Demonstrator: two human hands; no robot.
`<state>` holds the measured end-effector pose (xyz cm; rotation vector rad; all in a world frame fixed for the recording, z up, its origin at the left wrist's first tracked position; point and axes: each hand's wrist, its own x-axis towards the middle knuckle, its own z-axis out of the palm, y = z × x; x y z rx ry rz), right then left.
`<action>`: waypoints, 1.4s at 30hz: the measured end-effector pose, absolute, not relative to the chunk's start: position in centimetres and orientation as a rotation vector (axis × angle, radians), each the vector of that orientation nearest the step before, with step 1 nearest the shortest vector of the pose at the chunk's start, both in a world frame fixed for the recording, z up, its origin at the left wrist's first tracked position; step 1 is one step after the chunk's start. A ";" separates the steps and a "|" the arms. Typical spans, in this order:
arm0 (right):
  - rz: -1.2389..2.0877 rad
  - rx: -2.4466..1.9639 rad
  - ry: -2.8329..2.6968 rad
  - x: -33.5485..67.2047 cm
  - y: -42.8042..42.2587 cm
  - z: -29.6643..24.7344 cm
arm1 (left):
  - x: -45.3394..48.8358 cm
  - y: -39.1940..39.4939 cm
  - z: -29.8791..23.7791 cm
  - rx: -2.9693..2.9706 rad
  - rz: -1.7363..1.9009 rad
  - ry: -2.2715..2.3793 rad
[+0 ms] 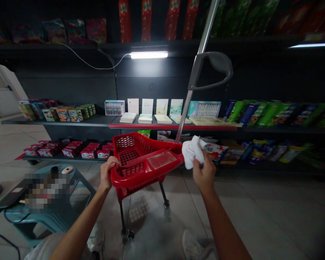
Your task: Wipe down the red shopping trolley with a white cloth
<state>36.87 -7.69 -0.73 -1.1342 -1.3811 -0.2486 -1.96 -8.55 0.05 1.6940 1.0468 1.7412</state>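
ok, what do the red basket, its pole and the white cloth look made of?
The red basket looks like glossy moulded plastic: smooth sheen, cast grid of holes. The pole looks like polished metal, maybe aluminium, from its bright reflection. The white cloth looks like matte soft fabric, crumpled in the right hand; paper towel not ruled out.

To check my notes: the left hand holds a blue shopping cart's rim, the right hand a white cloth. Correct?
The shopping cart is red, not blue, in the head view; the left hand and the right hand with the white cloth are right.
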 end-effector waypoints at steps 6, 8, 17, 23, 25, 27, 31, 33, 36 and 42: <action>-0.049 -1.190 -1.142 36.4 -7.0 -1.1 | -4.5 -7.8 -0.1 1.714 1.721 0.974; -0.003 -1.192 -1.101 36.3 -6.8 -1.2 | -5.7 -7.3 -0.2 1.712 1.681 0.936; 0.328 -1.070 -0.923 34.4 -6.8 0.0 | -8.8 -4.1 -0.5 1.718 1.660 0.903; 0.588 -0.971 -0.817 34.0 -6.6 -0.1 | -8.5 -4.6 -0.3 1.398 1.781 1.033; 0.613 -0.954 -0.820 34.2 -6.6 -0.2 | -8.6 -5.3 0.2 1.231 1.801 1.056; 0.616 -0.931 -0.812 34.3 -6.5 -0.1 | -8.9 -6.2 1.1 1.113 1.853 1.027; 0.687 -0.876 -0.761 34.1 -6.0 0.7 | -8.9 -8.4 3.7 1.194 1.995 1.056; 0.760 -0.857 -0.744 34.0 -5.7 1.3 | -7.8 -9.9 5.1 1.422 2.005 1.119; 0.835 -0.834 -0.730 34.0 -5.3 2.3 | -4.6 -12.4 6.8 1.800 1.937 1.194; 0.764 -0.926 -0.910 34.1 -5.4 2.6 | 4.0 -16.3 6.2 2.508 1.526 1.107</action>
